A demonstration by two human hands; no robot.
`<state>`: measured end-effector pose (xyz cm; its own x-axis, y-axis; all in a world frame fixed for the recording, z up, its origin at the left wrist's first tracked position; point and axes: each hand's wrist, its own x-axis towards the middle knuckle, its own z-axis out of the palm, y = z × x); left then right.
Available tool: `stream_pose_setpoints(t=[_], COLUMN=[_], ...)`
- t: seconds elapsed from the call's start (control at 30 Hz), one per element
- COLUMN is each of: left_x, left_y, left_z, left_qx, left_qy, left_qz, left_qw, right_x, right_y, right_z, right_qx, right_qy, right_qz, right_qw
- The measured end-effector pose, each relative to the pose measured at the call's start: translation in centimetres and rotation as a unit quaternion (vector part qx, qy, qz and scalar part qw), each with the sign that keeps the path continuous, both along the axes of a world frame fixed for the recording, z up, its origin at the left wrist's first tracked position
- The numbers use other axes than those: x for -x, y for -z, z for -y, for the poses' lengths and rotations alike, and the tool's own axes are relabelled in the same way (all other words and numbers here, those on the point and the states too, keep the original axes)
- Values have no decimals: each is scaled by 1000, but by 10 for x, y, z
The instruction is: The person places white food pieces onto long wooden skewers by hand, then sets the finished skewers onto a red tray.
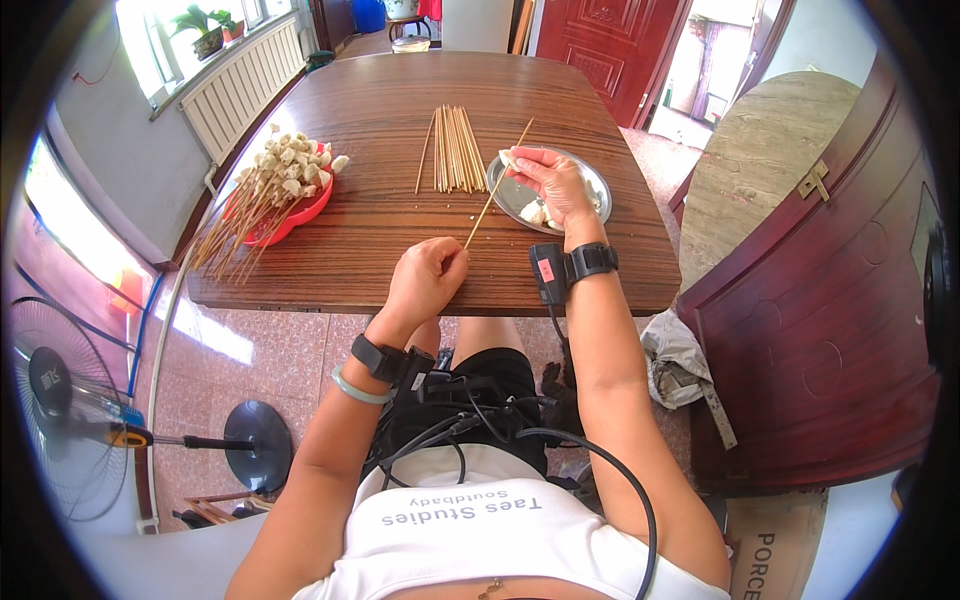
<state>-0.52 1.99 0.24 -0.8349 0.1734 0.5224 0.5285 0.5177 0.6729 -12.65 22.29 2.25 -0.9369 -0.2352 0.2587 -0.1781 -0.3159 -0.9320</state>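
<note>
My left hand (429,276), near the table's front edge, is closed around the lower end of a thin wooden skewer (484,214). The skewer slants up to the right, past the fingers of my right hand (551,176). Those fingers pinch a small whitish piece (508,159) against the skewer; whether it is pierced I cannot tell. Under my right hand lies a round metal plate (506,196) with several pale chunks (534,213). A row of bare skewers (456,154) lies mid-table, with one skewer (425,150) apart at its left. Skewers tipped with pale chunks (289,169) rest across a red bowl (319,204).
The brown wood-grain table (360,90) spans the space before me. A standing fan (56,405) is at the left, a dark red door (810,322) at the right. A black cable (637,487) crosses my lap and chest. A radiator (244,82) runs along the left wall.
</note>
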Motion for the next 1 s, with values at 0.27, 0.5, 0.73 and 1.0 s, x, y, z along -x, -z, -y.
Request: stream_pose_setpoints(t=[0.27, 0.5, 0.73, 1.0], left_x=[0, 0, -2, -3], left_y=[-3, -3, -5, -7], left_z=[-1, -1, 0, -1], left_qx=[2, 6, 27, 48], left_qy=[17, 18, 11, 11], left_qz=[31, 26, 22, 6], left_qw=[999, 999, 999, 999], right_x=[-3, -4, -6, -4], right_y=[-2, -3, -4, -3], right_z=[5, 5, 4, 3], right_qx=[-2, 10, 4, 8], right_qy=[-8, -18, -26, -31], right_qz=[-11, -9, -13, -16], right_qw=[1000, 1000, 1000, 999])
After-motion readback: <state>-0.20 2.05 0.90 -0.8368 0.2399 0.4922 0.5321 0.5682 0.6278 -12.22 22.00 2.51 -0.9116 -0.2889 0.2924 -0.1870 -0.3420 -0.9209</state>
